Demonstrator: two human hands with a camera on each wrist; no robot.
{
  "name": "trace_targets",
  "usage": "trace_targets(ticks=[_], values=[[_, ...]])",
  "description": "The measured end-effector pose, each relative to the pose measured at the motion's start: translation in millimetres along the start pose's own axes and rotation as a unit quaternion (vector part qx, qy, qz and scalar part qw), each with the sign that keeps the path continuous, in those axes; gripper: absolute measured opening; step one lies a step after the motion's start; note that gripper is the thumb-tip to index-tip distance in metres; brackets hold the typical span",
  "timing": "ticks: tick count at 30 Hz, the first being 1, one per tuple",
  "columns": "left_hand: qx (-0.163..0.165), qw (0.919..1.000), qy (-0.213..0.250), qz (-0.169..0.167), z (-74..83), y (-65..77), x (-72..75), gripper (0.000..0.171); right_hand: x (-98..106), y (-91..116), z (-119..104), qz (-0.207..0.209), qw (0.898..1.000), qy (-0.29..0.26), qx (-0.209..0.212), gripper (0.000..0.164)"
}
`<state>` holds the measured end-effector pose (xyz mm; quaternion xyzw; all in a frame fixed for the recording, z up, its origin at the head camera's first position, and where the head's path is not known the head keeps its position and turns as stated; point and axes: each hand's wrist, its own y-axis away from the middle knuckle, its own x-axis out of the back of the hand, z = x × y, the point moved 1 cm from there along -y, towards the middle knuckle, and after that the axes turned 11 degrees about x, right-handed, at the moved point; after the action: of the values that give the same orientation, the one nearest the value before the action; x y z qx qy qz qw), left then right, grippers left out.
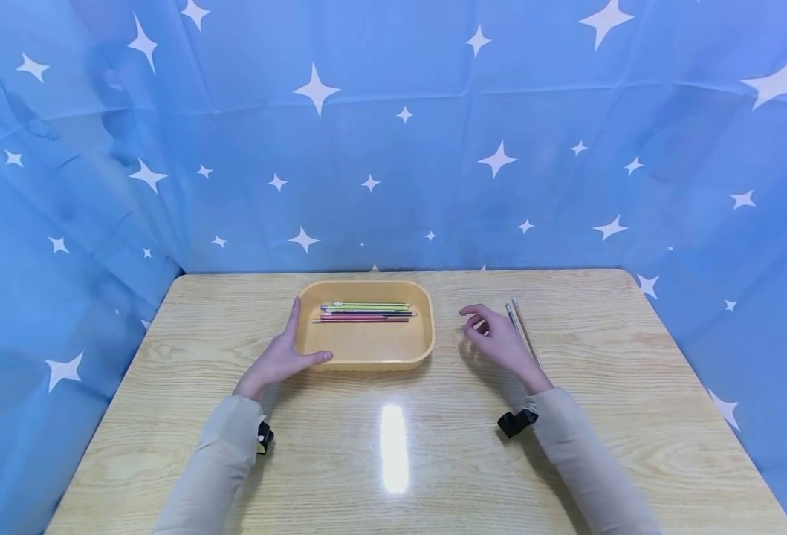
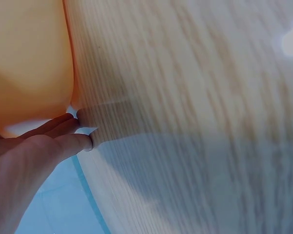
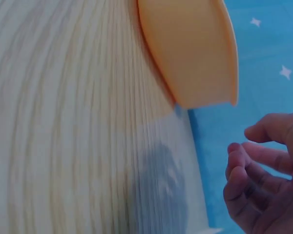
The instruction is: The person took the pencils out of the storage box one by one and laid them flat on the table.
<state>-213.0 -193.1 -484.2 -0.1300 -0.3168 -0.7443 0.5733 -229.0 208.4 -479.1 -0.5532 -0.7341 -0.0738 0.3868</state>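
In the head view my left hand (image 1: pixel 284 355) rests against the left end of a shallow yellow-orange plastic tray (image 1: pixel 366 362). Its fairly straight fingers run along the tray's left side, and the thumb reaches along the front rim. Several pencils (image 1: pixel 366 312), in green, yellow, dark blue, pink and dark red, lie side by side in the tray's far half. My right hand (image 1: pixel 498 340) hovers right of the tray, fingers loosely bent and holding nothing. Just beyond it on the right lie two more pencils, one brown (image 1: pixel 525 331) and one bluish (image 1: pixel 513 318), partly hidden by my wrist.
The light wood table (image 1: pixel 393 513) reaches back to a blue curtain (image 1: pixel 393 208) with white stars, which also hangs along both sides. A bright light reflection shows on the tabletop in front of the tray. A small black wrist camera (image 1: pixel 517 423) sits at my right cuff.
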Motion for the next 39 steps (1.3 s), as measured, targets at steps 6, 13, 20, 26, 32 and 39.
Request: trace_targets(ticks=[6, 13, 20, 26, 32, 39], values=[[0.0, 1.0, 0.0, -0.003, 0.4, -0.8, -0.9, 0.126, -8, -5, -10, -0.002, 1.0, -0.011, 0.012, 0.026], [0.003, 1.0, -0.008, 0.005, -0.7, 0.4, 0.4, 0.126, -17, -13, -25, -0.009, 0.999, -0.022, 0.038, 0.024], [0.007, 1.0, 0.004, -0.003, 0.9, 1.2, -0.7, 0.126, -23, -25, -43, -0.021, 0.998, -0.042, 0.048, 0.023], [0.006, 1.0, 0.005, 0.0, 0.8, 1.2, 0.2, 0.125, -32, -38, -54, -0.035, 0.994, -0.052, 0.086, 0.022], [0.004, 1.0, 0.005, -0.001, 1.0, 2.5, 1.1, 0.126, -43, -51, -66, -0.063, 0.99, -0.049, 0.12, 0.021], [-0.003, 1.0, 0.0, 0.002, 0.6, 1.4, -0.3, 0.125, -61, -63, -71, -0.078, 0.989, -0.053, 0.113, 0.019]])
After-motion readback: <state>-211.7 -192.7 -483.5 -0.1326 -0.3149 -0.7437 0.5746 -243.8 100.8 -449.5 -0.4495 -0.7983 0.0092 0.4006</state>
